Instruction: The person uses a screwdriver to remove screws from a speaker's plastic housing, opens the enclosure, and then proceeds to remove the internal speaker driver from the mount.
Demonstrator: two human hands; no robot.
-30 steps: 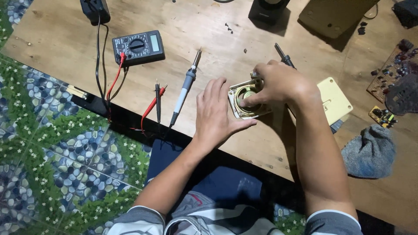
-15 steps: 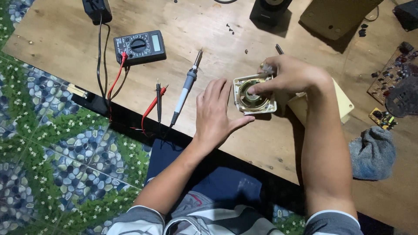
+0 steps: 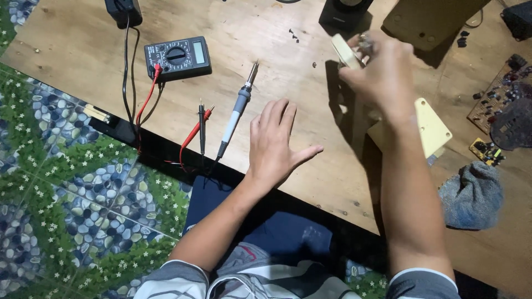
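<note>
My right hand is raised above the wooden board and grips a small square speaker driver, tilted on edge and blurred by motion. My left hand lies flat on the board with its fingers spread and holds nothing. Just left of that hand lies a soldering iron with a grey-blue handle. A cream plastic plate lies under my right forearm.
A black multimeter lies at the upper left, its red and black probes near the board's front edge. Circuit boards sit at the right, a grey cloth below them. A black speaker box and brown panel stand at the back.
My right hand has lifted the speaker driver off the board and carried it up and away from me. My left hand let go of it and now rests flat with spread fingers.
</note>
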